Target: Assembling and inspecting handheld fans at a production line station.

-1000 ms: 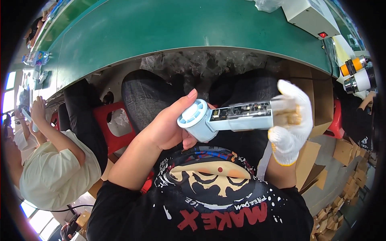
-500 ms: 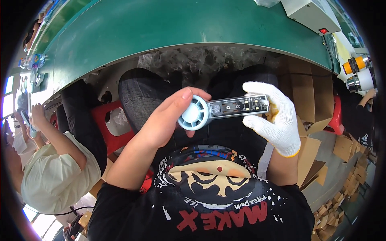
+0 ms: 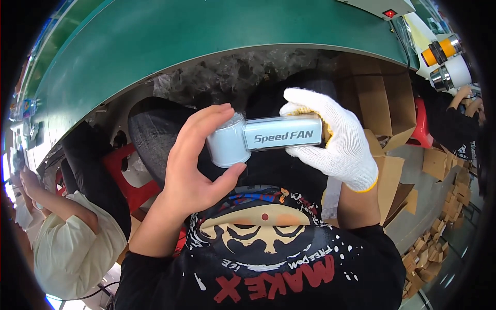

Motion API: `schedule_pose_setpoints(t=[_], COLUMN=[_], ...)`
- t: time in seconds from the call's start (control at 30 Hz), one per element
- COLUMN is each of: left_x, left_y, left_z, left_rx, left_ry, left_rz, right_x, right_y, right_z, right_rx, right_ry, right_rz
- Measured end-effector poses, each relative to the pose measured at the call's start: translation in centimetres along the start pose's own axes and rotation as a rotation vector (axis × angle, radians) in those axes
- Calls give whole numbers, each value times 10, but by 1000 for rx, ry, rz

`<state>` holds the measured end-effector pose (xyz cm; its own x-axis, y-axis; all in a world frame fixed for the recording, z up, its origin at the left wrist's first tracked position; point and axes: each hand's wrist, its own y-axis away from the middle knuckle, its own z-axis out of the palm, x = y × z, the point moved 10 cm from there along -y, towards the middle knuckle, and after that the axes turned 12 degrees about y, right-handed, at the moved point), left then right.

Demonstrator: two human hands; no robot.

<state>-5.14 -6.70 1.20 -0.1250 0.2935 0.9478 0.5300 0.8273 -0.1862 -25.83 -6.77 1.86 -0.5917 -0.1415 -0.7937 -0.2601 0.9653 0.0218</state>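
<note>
A light blue handheld fan (image 3: 281,133) is held level over my lap, its printed side face turned up. My bare left hand (image 3: 194,160) curls round the round head at the fan's left end, fingers on the far side and thumb on the near side. In a white knitted glove with a yellow cuff, my right hand (image 3: 338,139) grips the far right end of the handle between thumb and fingers. The gloved palm hides the handle's tip.
A green table (image 3: 206,26) curves across ahead, with clear plastic wrapping (image 3: 232,75) heaped beneath it. Open cardboard boxes (image 3: 380,98) stand at my right; small cartons (image 3: 426,253) lie on the floor. A co-worker in a pale shirt (image 3: 77,243) sits at left near a red stool (image 3: 132,170).
The fan has been rolled about its length, so its printed casing now faces up instead of the vented head and clear circuit side. Both hands have moved slightly left with it.
</note>
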Motion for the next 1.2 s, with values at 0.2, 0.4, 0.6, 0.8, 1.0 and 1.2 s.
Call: schedule_pose_setpoints(t=[0.2, 0.4, 0.6, 0.8, 1.0, 1.2], left_x=[4, -24, -56, -92, -77, -81], left_y=[-1, 5, 9, 39, 25, 21], left_z=[-1, -3, -5, 8, 0, 6], left_rx=[129, 183, 99, -22, 166, -11], left_ry=[14, 523, 498, 436, 641, 631], left_rz=[23, -185, -481, -920, -643, -586], right_x=[-1, 18, 38, 48, 35, -18], right_y=[2, 5, 23, 34, 7, -1], right_z=[-2, 20, 69, 103, 79, 48], right_rx=[18, -187, -439, -536, -388, -167], right_ry=[-22, -392, -893, -1167, -601, 323], right_rz=[-50, 270, 533, 689, 288, -267])
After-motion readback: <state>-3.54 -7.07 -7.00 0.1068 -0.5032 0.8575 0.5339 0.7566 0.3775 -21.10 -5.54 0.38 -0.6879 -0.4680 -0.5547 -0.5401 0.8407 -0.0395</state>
